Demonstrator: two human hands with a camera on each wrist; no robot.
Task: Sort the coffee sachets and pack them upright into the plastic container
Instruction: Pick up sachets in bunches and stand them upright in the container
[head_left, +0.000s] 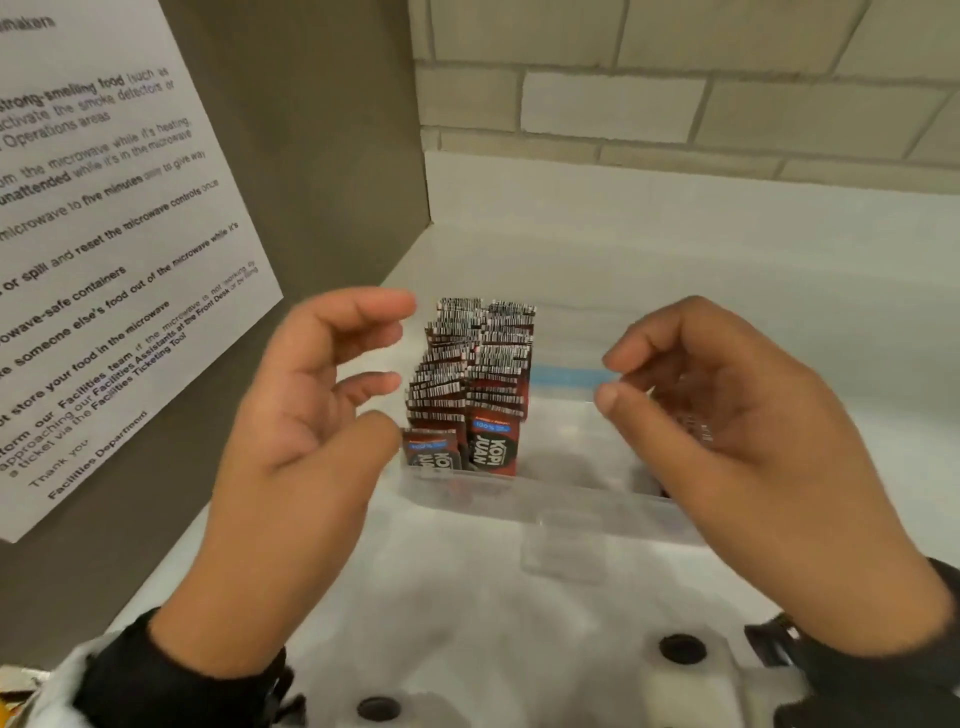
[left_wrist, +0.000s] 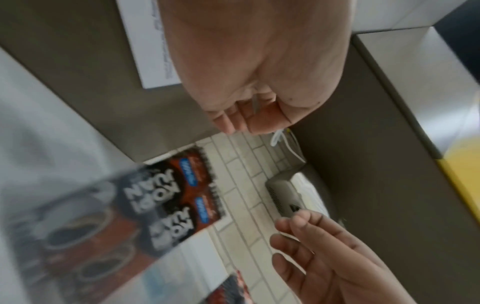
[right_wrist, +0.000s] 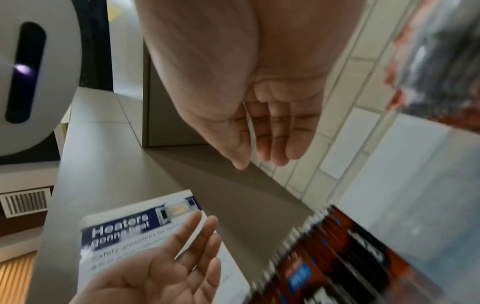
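Red-and-black "Kopi Juan" coffee sachets (head_left: 475, 374) stand upright in two packed rows in the left part of the clear plastic container (head_left: 545, 501). My left hand (head_left: 395, 369) hovers just left of the rows, palm turned toward them, fingers relaxed and holding nothing. My right hand (head_left: 608, 379) hovers over the container's right part, fingers loosely bent and also holding nothing. In the left wrist view the sachets (left_wrist: 182, 197) are blurred below my left hand (left_wrist: 241, 119). In the right wrist view my right hand (right_wrist: 265, 148) has straight fingers above the sachets (right_wrist: 337, 257).
A grey panel with a printed notice (head_left: 104, 234) stands close on the left. A tiled wall (head_left: 675, 78) rises behind the white counter (head_left: 675, 270). The container's clear latch (head_left: 563, 545) faces me. A white surface with black round spots (head_left: 519, 649) lies in front.
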